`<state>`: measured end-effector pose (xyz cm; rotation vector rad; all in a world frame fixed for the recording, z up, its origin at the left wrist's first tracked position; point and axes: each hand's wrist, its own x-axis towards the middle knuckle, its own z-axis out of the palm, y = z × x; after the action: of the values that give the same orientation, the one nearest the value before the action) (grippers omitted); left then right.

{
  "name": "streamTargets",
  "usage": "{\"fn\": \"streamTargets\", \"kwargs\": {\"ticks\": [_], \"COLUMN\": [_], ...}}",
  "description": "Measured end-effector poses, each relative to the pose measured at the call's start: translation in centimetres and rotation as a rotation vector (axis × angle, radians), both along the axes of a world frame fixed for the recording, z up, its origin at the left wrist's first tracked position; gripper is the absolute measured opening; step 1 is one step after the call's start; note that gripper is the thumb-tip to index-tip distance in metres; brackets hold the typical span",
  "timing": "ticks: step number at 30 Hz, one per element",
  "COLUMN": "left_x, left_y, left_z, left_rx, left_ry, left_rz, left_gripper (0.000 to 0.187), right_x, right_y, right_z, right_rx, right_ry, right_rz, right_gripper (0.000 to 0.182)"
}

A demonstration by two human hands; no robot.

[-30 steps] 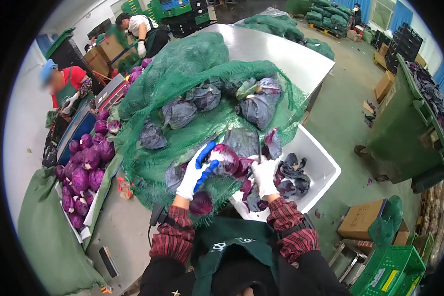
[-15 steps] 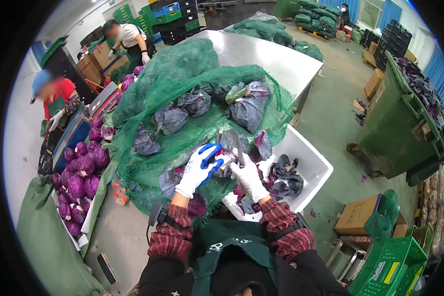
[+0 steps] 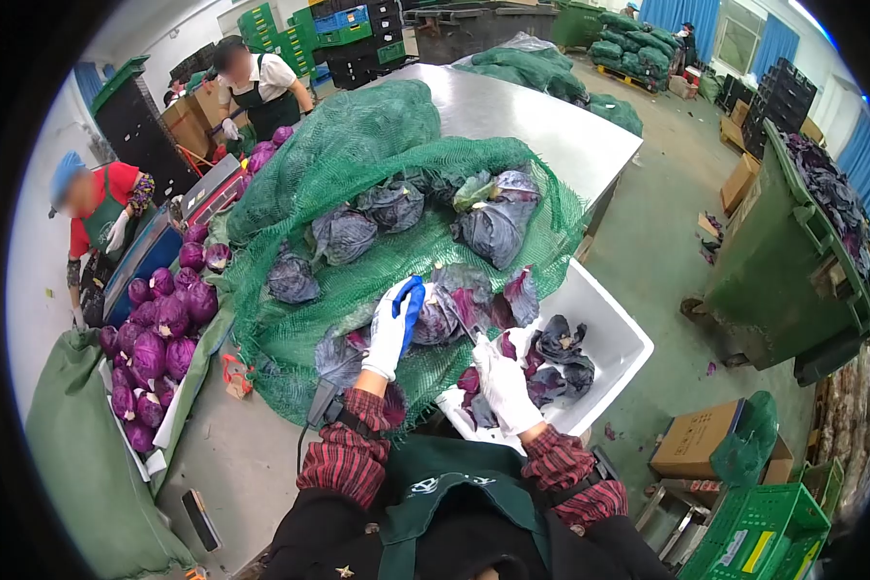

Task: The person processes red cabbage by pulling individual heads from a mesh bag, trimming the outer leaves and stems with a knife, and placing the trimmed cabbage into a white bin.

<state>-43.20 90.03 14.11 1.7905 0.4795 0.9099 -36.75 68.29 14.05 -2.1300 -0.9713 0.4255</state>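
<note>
A red cabbage (image 3: pixel 437 317) with dark outer leaves lies in front of me on green netting (image 3: pixel 377 280). My left hand (image 3: pixel 392 329), in a white glove with a blue palm, is against its left side, fingers stretched upward and not wrapped round it. On the other side, my white-gloved right hand (image 3: pixel 505 385) is closed round a knife (image 3: pixel 473 333), most of its handle hidden in the fist. The blade tip points toward the cabbage. Loose dark leaves (image 3: pixel 520 298) lie just right of it, and further untrimmed cabbages (image 3: pixel 496 227) rest behind on the net.
A white bin (image 3: pixel 617 362) holding torn leaves stands at my right. Peeled purple cabbages (image 3: pixel 171 316) are heaped at the left. Two co-workers (image 3: pixel 106 208) stand beyond them. A large green waste bin (image 3: pixel 793 261), a cardboard box (image 3: pixel 698 440) and green crates (image 3: pixel 759 532) occupy the right side.
My left hand has drawn off the cabbage's top to its left side, its fingers straighter. My right hand has moved down and right with the knife, whose blade is lowered.
</note>
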Motion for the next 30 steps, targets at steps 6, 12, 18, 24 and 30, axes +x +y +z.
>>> {"fn": "streamTargets", "kwargs": {"ticks": [6,12,18,24,30], "left_x": [0.1,0.0,0.0,-0.7,-0.3], "left_y": [-1.4,-1.5,-0.1,-4.3,-4.5], "left_z": [1.1,1.6,0.0,2.9,1.2], "left_rx": [0.21,0.271,0.01,0.475,0.453], "left_ry": [0.111,0.188,0.025,0.37,0.195], "left_rz": [0.108,0.148,0.026,0.245,0.241], "left_gripper": [0.033,0.033,0.035,0.036,0.039], "right_x": [-0.1,-0.7,-0.4,-0.2,1.0], "right_y": [1.5,0.9,-2.5,3.6,5.4], "right_z": [-1.3,-4.3,-6.2,-1.3,-0.6], "right_rx": [0.104,0.085,-0.232,0.291,0.104], "right_ry": [-0.171,-0.227,0.019,-0.322,-0.389], "right_rz": [-0.025,-0.077,-0.025,-0.158,-0.1], "right_gripper": [0.05,0.047,0.052,0.048,0.035]}}
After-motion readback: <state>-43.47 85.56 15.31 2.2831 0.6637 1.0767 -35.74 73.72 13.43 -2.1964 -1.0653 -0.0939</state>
